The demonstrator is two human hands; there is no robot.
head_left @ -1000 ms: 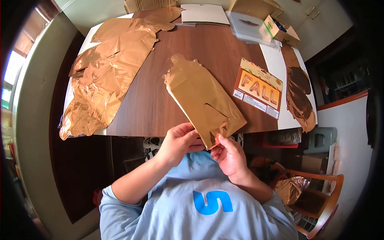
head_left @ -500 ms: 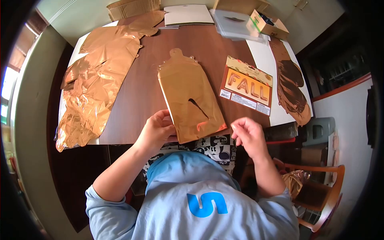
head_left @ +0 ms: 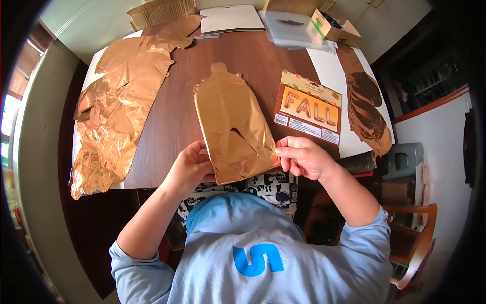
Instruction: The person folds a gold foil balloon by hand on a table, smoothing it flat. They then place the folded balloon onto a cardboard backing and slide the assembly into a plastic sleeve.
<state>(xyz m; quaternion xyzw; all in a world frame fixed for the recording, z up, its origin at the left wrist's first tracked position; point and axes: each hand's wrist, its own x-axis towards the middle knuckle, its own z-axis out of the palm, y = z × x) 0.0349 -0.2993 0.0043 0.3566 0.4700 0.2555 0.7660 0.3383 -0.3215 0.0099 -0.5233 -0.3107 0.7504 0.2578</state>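
A flat, folded gold foil balloon (head_left: 230, 119), shaped like the letter A with a dark slit near its middle, lies over the near part of the table in front of me. My left hand (head_left: 190, 164) grips its lower left edge, the thumb along the side and some fingertips hidden underneath. At the lower right corner, my right hand (head_left: 301, 158) pinches the foil between thumb and fingers. A printed card (head_left: 309, 107) reading FALL lies to the right of the balloon.
Crumpled gold foil balloons (head_left: 124, 106) cover the table's left side. Another shiny brown foil piece (head_left: 367, 101) lies on white card at right. White card (head_left: 233, 20), clear plastic sleeves (head_left: 291, 30) and an open box (head_left: 336, 28) stand along the back. A wooden chair (head_left: 417, 243) is at right.
My right hand has moved left and up and now pinches the balloon's lower right corner. The left hand keeps its hold. The view has shifted slightly.
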